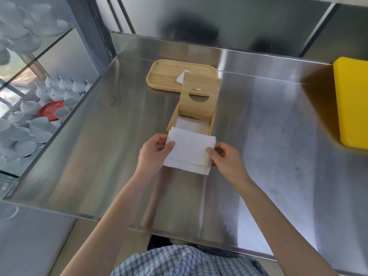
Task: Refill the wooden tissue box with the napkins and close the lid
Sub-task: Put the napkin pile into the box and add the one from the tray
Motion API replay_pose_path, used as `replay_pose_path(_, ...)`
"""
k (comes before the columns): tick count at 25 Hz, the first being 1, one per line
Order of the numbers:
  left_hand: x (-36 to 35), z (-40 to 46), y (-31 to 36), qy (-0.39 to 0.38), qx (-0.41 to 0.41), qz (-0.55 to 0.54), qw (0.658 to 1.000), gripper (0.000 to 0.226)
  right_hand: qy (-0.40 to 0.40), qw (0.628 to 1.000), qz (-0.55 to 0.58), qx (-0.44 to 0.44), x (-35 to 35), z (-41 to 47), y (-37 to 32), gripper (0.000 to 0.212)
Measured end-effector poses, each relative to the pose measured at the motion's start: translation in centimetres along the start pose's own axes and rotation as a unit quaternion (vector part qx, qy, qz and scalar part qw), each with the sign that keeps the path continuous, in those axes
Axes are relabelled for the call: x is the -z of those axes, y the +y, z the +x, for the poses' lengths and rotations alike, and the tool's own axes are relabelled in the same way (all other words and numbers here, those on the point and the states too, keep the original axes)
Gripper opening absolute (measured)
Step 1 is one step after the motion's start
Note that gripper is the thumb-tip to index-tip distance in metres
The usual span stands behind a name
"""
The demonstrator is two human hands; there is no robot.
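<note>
- Head view: left hand (154, 151) and right hand (227, 159) each pinch one side of a stack of white folded paper napkins (189, 151), thumbs on top.
- Stack held just above the near edge of the square light-wood tissue box (172, 120); more napkins lie inside it.
- Hinged wooden lid with round hole (201, 96) stands upright, open.
- Box sits on the stainless steel counter (268, 136); rounded wooden tray (163, 74) behind, yellow plastic board (350, 100) far right.

Brushed glossy steel counter (258, 136), matt wooden box (172, 120), soft paper napkins (189, 150)
</note>
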State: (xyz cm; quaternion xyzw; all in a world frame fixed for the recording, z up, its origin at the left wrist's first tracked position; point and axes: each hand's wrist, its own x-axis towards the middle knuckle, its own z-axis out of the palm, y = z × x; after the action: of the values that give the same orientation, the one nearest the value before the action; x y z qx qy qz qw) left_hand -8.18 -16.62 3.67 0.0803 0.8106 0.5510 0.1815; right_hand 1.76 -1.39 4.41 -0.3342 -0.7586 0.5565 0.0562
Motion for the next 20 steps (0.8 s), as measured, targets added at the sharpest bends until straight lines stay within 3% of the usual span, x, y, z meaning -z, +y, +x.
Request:
replay_pose_path(2,0.0,1.0,1.2,0.005,-0.015,0.035,0.999,0.002,0.021,1.000,-0.012,0.016,0.4,1.1,-0.8,0.002)
replay_pose_path(5,-0.1,2.9,2.8,0.010,-0.039,0.072,0.997,0.020,0.046,0.998,-0.037,0.027,1.0,2.9,-2.3,0.010)
replay_pose_path(10,-0.6,5.8,4.6,0.009,-0.066,0.128,0.989,0.022,0.070,0.993,-0.091,0.033,1.4,5.4,-4.2,0.030)
replay_pose_path(16,-1.6,8.6,4.7,-0.003,-0.066,0.199,0.978,0.018,0.059,0.980,-0.185,0.036,0.6,7.5,-4.3,0.017)
replay_pose_path(20,-2.4,9.3,4.6,-0.033,-0.139,0.337,0.931,0.019,0.040,0.941,-0.327,0.071,-0.1,8.4,-4.4,0.020)
